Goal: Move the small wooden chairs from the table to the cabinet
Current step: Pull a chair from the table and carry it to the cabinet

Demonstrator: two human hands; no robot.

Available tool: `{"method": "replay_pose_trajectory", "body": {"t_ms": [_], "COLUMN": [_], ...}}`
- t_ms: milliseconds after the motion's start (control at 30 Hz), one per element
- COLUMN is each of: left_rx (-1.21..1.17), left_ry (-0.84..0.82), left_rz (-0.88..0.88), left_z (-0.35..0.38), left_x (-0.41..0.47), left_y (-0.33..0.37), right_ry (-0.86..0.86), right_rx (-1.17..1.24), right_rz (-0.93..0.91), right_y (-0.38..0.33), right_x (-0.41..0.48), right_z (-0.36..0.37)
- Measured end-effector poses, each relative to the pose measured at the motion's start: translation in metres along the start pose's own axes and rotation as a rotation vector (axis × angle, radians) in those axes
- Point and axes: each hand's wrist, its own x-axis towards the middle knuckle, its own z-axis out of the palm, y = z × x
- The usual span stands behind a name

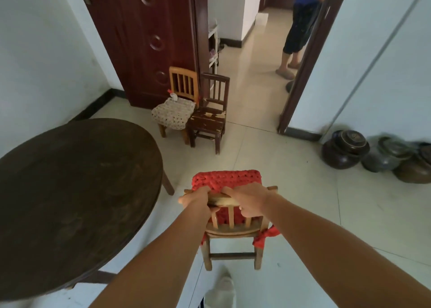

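My two forearms bare from the frame edge to the wrists, no sleeves in my view, no watch or rings on my left hand point(194, 199) or right hand point(248, 200), a pale worn shoe point(221, 291) below, a sliver of dark striped cloth beside it.

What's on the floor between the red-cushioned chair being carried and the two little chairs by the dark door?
Nothing: the head view shows only bare pale floor tiles between the carried chair and the two chairs. The round table sits off to the left.

Three small chairs: one point(233, 221) at 6 o'clock, two point(179, 102) point(210, 116) at 12. One table point(70, 202) at 9. Three jars point(345, 151) point(384, 155) point(415, 168) at 3.
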Motion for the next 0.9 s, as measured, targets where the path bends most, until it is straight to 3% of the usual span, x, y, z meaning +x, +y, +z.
{"method": "replay_pose_trajectory", "body": {"t_ms": [133,200,267,333,400,467,533,600,767,900], "left_rx": [0.110,0.324,0.706,0.904,1.030,1.308,1.485,1.450,1.214,1.124], "left_ry": [-0.099,-0.187,-0.152,-0.092,-0.331,-0.530,-0.484,-0.449,-0.560,-0.380], "left_rz": [-0.044,-0.025,0.119,0.414,0.635,0.702,0.726,0.687,0.572,0.667], "left_z": [0.064,0.088,0.113,0.138,0.172,0.214,0.256,0.300,0.388,0.455], "left_x": [0.007,0.010,0.015,0.020,0.018,0.014,0.015,0.014,0.019,0.038], "left_y": [0.038,0.055,0.072,0.087,0.098,0.097,0.091,0.089,0.094,0.081], "right_ry": [-0.009,-0.003,-0.018,-0.037,-0.037,-0.019,-0.013,-0.009,0.027,0.052], "right_rx": [0.003,0.005,-0.001,-0.026,-0.058,-0.110,-0.162,-0.227,-0.449,-0.584], "right_rz": [-0.029,-0.049,-0.069,-0.119,-0.180,-0.258,-0.356,-0.447,-0.658,-0.794], "right_y": [0.077,0.116,0.158,0.193,0.229,0.265,0.303,0.344,0.426,0.482], "right_x": [0.038,0.053,0.066,0.077,0.088,0.097,0.106,0.114,0.143,0.180], "right_z": [-0.023,-0.035,-0.048,-0.057,-0.066,-0.077,-0.090,-0.102,-0.123,-0.135]}}
